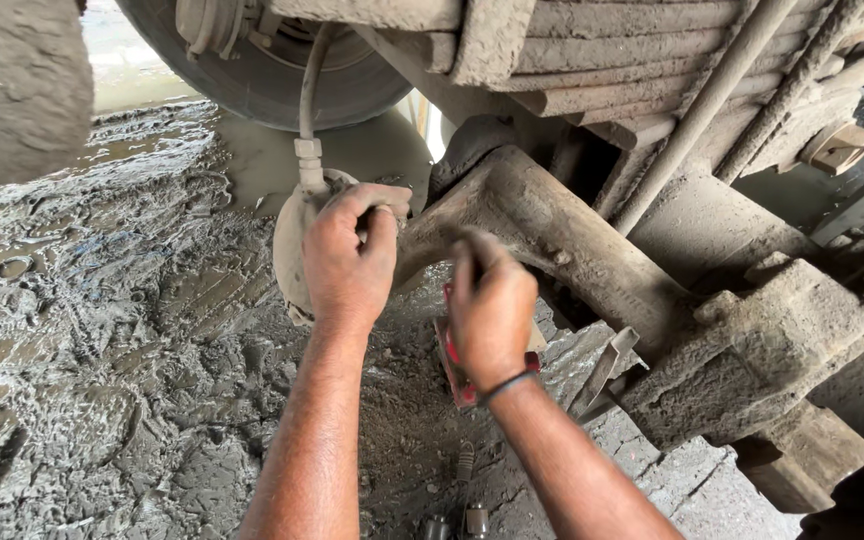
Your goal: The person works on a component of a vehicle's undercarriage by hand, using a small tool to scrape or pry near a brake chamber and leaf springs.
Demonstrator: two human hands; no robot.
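The left hand (pixel 347 255) reaches up, fingers curled over the round metal canister (pixel 297 250) hanging by its hose (pixel 309 95) beside the muddy axle (pixel 552 235). The right hand (pixel 492 310), wrist bent, is clenched just beside it, with a red tool (pixel 457 375) showing below the palm.

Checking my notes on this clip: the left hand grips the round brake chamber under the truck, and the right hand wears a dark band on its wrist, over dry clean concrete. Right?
Not quite. The head view shows wet mud, not dry clean concrete. The rest holds: left hand on the round chamber, right hand with a dark band.
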